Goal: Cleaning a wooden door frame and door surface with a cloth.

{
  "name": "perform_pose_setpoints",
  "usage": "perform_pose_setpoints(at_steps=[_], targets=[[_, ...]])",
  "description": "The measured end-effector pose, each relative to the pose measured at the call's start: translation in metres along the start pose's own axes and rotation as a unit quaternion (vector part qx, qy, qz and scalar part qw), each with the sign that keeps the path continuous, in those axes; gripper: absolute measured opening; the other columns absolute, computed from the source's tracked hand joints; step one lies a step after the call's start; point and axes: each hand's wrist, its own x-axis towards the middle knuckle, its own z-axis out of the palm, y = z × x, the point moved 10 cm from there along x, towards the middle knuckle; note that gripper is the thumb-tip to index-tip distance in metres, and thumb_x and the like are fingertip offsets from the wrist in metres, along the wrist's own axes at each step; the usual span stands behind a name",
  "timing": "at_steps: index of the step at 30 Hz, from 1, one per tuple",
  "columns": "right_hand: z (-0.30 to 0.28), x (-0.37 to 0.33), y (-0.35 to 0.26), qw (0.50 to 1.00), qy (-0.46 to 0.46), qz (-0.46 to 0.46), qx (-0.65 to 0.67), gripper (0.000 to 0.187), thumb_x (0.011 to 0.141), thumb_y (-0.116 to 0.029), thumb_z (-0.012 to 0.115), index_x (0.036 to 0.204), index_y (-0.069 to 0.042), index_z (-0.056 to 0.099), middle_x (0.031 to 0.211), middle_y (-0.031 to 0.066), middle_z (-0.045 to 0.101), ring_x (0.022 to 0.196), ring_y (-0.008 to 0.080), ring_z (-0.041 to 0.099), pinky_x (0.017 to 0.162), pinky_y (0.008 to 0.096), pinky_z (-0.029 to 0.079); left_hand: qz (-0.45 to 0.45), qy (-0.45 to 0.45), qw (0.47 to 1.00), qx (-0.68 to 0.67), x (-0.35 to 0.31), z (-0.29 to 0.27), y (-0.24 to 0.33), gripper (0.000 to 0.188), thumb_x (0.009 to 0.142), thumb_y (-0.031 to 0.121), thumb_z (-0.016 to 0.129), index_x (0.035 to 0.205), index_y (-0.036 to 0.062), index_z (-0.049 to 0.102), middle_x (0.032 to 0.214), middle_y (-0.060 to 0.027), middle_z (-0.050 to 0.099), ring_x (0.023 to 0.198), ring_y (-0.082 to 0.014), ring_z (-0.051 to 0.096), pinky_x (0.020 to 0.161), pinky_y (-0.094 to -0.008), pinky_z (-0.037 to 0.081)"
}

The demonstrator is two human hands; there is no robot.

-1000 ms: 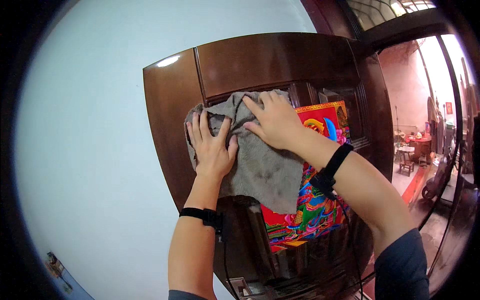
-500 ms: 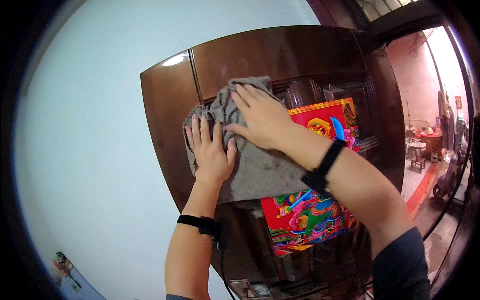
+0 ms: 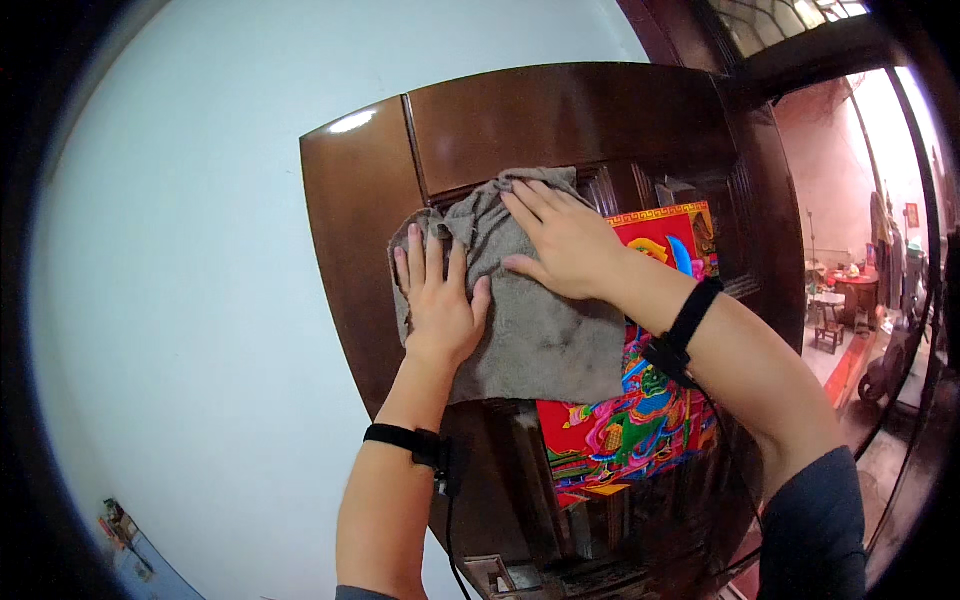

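Observation:
A grey-brown cloth (image 3: 545, 345) lies spread against the upper part of a dark brown wooden door (image 3: 560, 115). My left hand (image 3: 440, 305) presses flat on the cloth's left side, fingers pointing up and apart. Higher up and to the right, my right hand (image 3: 570, 240) rests on the cloth near its bunched top edge, fingers stretched out and thumb spread. The cloth hangs below both hands and covers part of a colourful red poster (image 3: 650, 430) stuck on the door.
A pale wall (image 3: 200, 300) fills the left side. Through the doorway at right, a room shows a small stool (image 3: 829, 335) and a red table (image 3: 860, 290). Each forearm wears a black strap (image 3: 405, 437) with a cable. Some items stand on a blue surface (image 3: 150, 560) at lower left.
Both hands and the cloth appear slightly farther right in the picture, as does the door. The cloth's lower right part has drawn back, showing more of the poster.

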Motion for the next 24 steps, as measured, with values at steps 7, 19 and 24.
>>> perform_pose_setpoints(at_steps=[7, 19, 24], targets=[[0.002, 0.022, -0.01, 0.998, 0.034, 0.03, 0.031, 0.078, 0.099, -0.049, 0.058, 0.151, 0.006, 0.04, 0.157, 0.0271, 0.039, 0.146, 0.0413, 0.037, 0.121, 0.0463, 0.031, -0.013, 0.012, 1.0, -0.005, -0.001, -0.001, -0.009, 0.06, 0.091, 0.032, 0.066, 0.139, -0.0026, 0.054, 0.148, -0.029, 0.044, 0.15, -0.0498, 0.023, 0.123, -0.0631, 0.012], [0.003, 0.1, -0.052, 0.999, 0.044, -0.001, -0.016, 0.077, 0.097, -0.056, 0.057, 0.148, 0.0, 0.047, 0.158, 0.0187, 0.043, 0.144, 0.0325, 0.043, 0.12, 0.0451, 0.033, -0.146, 0.035, 0.988, 0.047, -0.019, -0.019, -0.029, 0.067, 0.095, 0.032, 0.062, 0.143, -0.0106, 0.045, 0.151, -0.0376, 0.036, 0.15, -0.0535, 0.022, 0.123, -0.0614, 0.017], [0.02, 0.056, -0.082, 1.0, -0.009, 0.02, 0.006, 0.091, 0.091, -0.06, 0.063, 0.148, 0.009, 0.043, 0.156, 0.0236, 0.042, 0.147, 0.0372, 0.038, 0.121, 0.0468, 0.031, -0.11, -0.057, 0.99, 0.068, -0.042, -0.015, -0.035, 0.065, 0.093, 0.036, 0.06, 0.134, -0.014, 0.052, 0.147, -0.0417, 0.038, 0.15, -0.0551, 0.02, 0.123, -0.0632, 0.016]])
